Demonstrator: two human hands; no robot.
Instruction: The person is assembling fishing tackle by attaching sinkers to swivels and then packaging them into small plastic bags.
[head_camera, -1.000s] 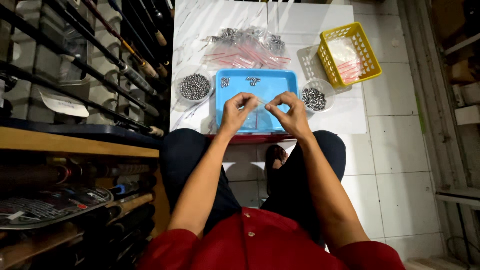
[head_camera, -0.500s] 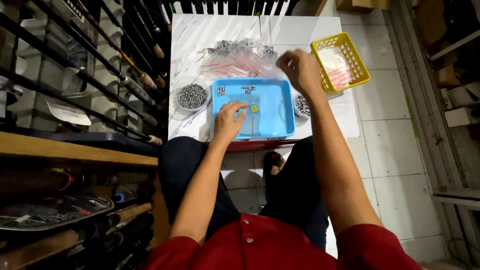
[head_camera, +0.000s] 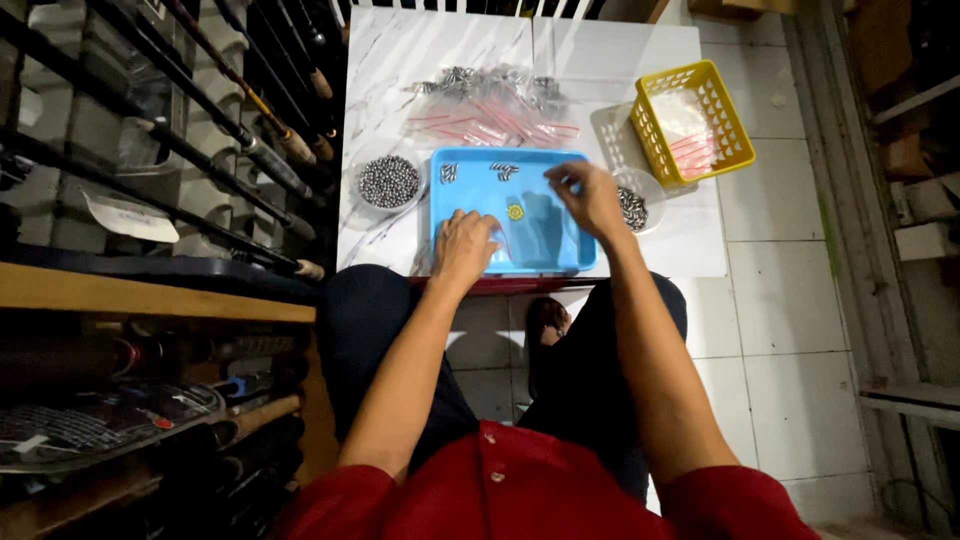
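The left hand (head_camera: 465, 238) rests with curled fingers on the blue tray (head_camera: 540, 250) while the right hand (head_camera: 590, 195) pinches above it, grasp unclear; the small metal pieces (head_camera: 503, 171) there look light, hard, slippery, best pinched singly.

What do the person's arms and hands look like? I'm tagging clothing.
Both arms are bare from the elbow down, with short red sleeves on a buttoned red shirt. The left hand and right hand are ungloved; no watch or rings are visible.

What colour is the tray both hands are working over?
Light blue: the tray shows plainly in the head view.
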